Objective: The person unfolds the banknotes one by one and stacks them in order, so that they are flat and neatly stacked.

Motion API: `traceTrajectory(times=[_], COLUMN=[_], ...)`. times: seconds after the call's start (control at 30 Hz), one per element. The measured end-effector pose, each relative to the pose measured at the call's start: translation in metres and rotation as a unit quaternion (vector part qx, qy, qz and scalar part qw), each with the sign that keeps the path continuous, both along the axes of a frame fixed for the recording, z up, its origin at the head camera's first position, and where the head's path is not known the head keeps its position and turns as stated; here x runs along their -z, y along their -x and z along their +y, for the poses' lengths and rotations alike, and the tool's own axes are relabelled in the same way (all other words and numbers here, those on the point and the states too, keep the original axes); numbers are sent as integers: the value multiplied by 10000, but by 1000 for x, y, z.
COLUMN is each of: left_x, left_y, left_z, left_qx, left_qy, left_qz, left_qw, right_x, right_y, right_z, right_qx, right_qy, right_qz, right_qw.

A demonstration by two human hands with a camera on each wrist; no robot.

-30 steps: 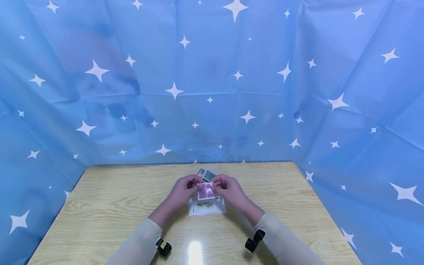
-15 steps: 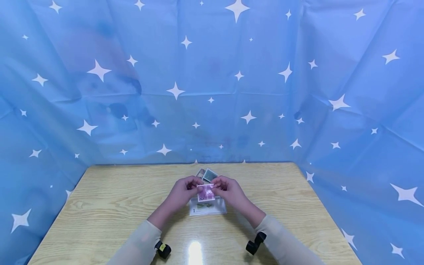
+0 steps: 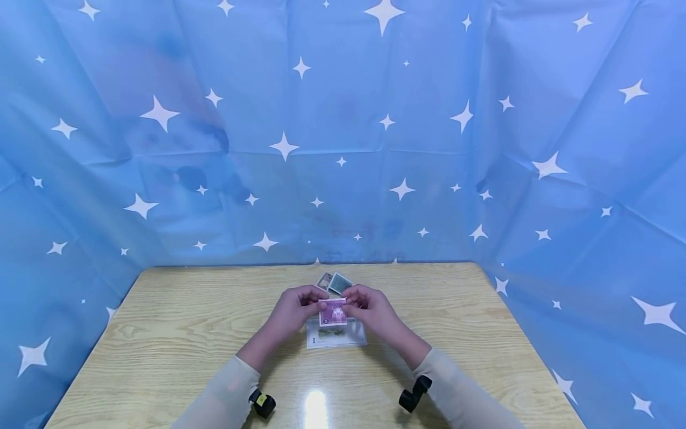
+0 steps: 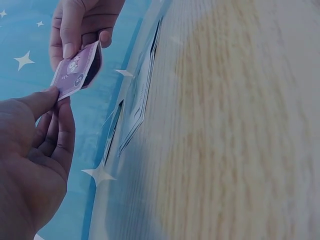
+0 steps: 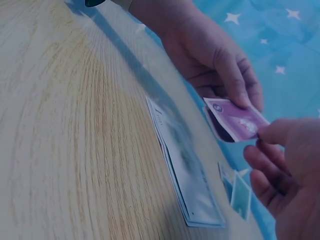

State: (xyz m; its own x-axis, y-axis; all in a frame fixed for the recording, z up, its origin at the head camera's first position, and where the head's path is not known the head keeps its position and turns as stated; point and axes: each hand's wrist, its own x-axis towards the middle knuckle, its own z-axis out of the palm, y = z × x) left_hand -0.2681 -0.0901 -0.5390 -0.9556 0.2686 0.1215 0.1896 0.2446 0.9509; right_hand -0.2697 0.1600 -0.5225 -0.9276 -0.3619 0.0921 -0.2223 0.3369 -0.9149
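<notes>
A folded purple banknote (image 3: 333, 312) marked 5 is held above the table, its halves slightly apart at the lower edge in the left wrist view. My left hand (image 3: 293, 311) pinches its left side between thumb and fingers. On the right side, my right hand (image 3: 373, 308) pinches it the same way. Under it on the table lies a small stack of pale flat banknotes (image 5: 180, 165), the top one marked 1. Just beyond the hands lie a folded greenish banknote (image 3: 340, 283) and a folded brownish one (image 3: 324, 280), partly overlapping.
The pale wooden table (image 3: 182, 345) spreads to both sides of the hands. A blue curtain (image 3: 343, 196) with white stars hangs behind its far edge and around the sides. Black wrist cameras (image 3: 262, 404) sit on both sleeves.
The folded purple banknote has come slightly down and toward me, its front face flatter to view. Both hands keep their pinch and have barely moved.
</notes>
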Motion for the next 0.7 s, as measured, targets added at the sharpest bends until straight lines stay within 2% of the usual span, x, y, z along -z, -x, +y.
traceTrajectory(times=[0.2,0.37,0.57,0.7], left_x=[-3,-3,-3,-3], left_y=[-1,-2,-2,-2], left_z=[0,-1,-1,-1], left_qx=[-71,6,177,136], left_qy=[94,41,16,-14], left_qz=[8,-11,-13,17], left_qw=[9999,10000,9998,9999], right_x=[-1,-3,-4,-4], right_y=[0,1,2,2], right_z=[4,7,10,11], right_qx=[-314,-571,-573,-584], right_qy=[-250,-251,-189,-85], right_qz=[97,95,-39,-46], right_qw=[9991,9980,9982,9982])
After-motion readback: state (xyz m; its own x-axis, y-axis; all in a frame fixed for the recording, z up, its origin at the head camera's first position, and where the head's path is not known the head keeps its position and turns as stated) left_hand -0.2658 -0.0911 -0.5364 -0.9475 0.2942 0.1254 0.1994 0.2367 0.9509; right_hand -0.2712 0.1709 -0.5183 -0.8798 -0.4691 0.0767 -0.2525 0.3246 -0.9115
